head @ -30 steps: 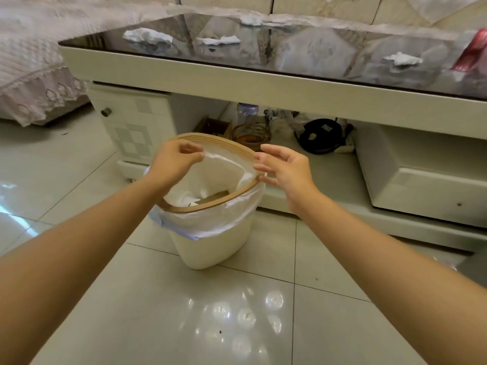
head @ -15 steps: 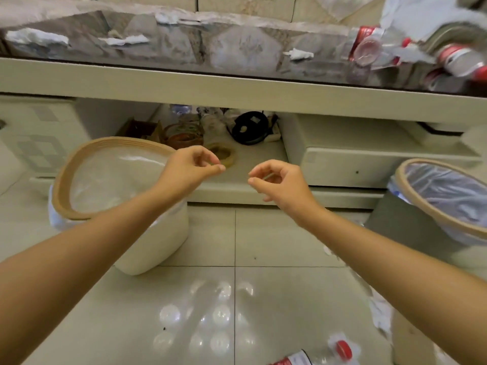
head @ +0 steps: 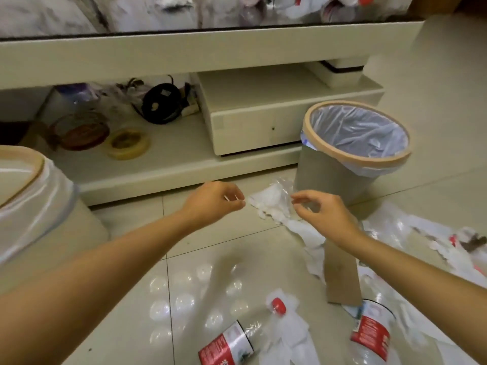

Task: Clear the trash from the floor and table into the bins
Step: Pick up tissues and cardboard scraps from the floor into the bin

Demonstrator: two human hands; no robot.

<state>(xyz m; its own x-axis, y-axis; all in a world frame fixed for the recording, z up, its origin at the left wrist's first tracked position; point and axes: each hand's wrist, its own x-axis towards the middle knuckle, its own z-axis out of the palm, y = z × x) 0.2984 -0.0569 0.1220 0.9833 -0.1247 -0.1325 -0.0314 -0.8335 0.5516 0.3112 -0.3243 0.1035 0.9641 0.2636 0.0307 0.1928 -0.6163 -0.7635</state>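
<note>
Both hands are hanging over the floor mess right now. Left hand [head: 216,197] is loosely curled, holding nothing; right hand [head: 322,212] has fingers half spread, also empty. Tissue [head: 271,204] is lying on the tiles between them, bottles [head: 232,343] nearer me, grey bin [head: 350,154] just behind, white bin [head: 31,196] off left.

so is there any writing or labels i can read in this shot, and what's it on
None of it reads clearly.
Bottle on the floor near the bottom: red and white label, print too blurred to read.
Second bottle to its right: red label with white marks, also too blurred.
Round tin on the low shelf: reddish printed band, unreadable.
Both bins, the cardboard piece and both hands: no text seen.
</note>
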